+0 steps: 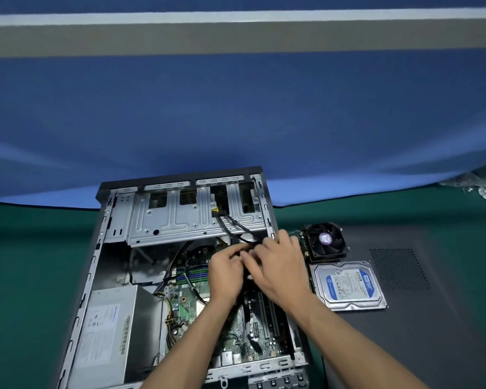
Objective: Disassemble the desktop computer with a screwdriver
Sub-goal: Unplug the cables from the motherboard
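Note:
The open desktop computer case (pixel 96 265) lies on its side on the green table. Inside it show the green motherboard (pixel 240 332), the grey power supply (pixel 107 335) at the lower left and the metal drive cage (pixel 180 214) at the far end. My left hand (pixel 225 272) and my right hand (pixel 278 265) meet over the motherboard, just below the cage. Both have their fingers closed around a bundle of black cables (pixel 237 226) that runs down from the cage. No screwdriver is in view.
To the right of the case lie a black cooler fan (pixel 324 241), a blue-labelled hard drive (pixel 350 284) and the dark side panel (pixel 421 304). A blue partition (pixel 236 108) stands behind the table. Clear plastic wrap (pixel 480 181) sits at the far right.

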